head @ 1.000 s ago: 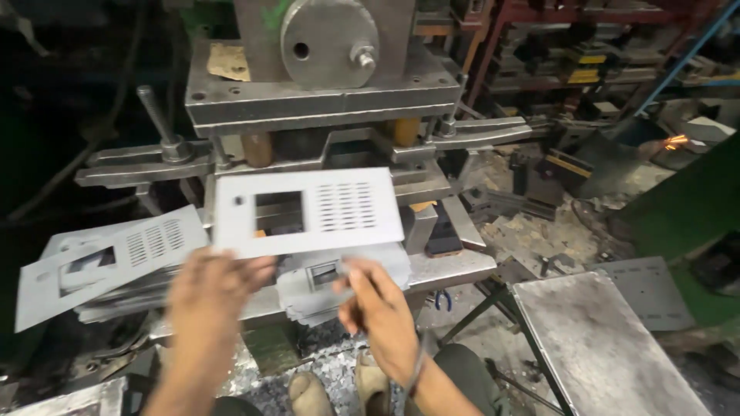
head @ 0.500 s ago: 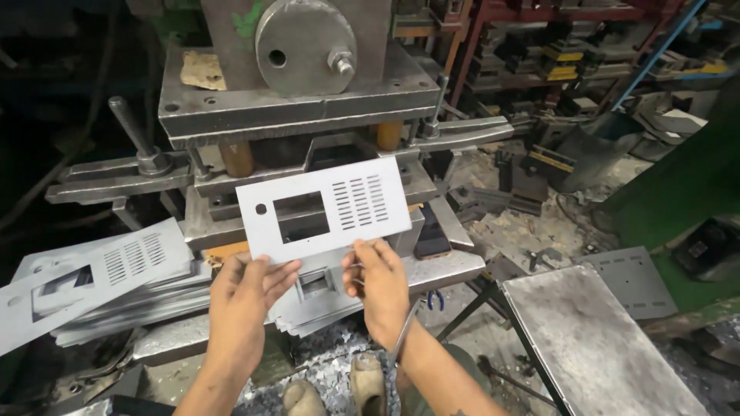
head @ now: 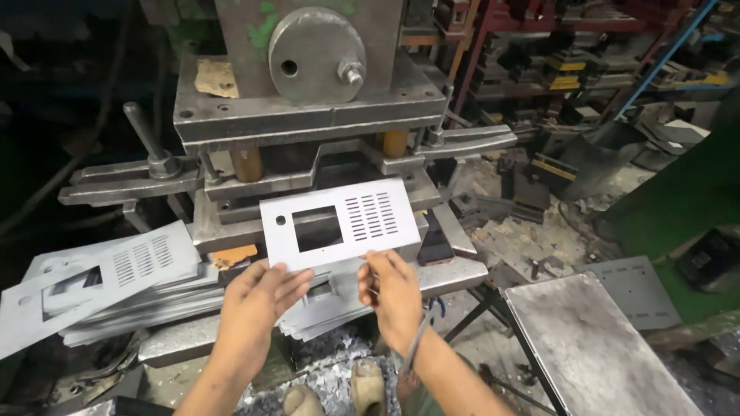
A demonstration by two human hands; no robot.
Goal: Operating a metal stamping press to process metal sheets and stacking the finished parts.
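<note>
Cluttered workshop, steel press (head: 308, 100) ahead. Left hand (head: 258, 304) and right hand (head: 393, 293) each in pinching grip on perforated panel (head: 339, 223) bottom edge; open gap below die.

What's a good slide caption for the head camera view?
Both hands, left hand and right hand, hold a punched metal panel before a stamping press.

Both hands now hold the punched grey panel (head: 338, 225) by its near edge, where a second ago the left hand (head: 258, 304) sat lower and further left, below the sheet. The panel's left end has come round, so it tilts less across the front of the press (head: 308, 115) than before, its louvre slots to the right. The right hand (head: 393, 296) has slid a little right along the panel's near edge.
</note>
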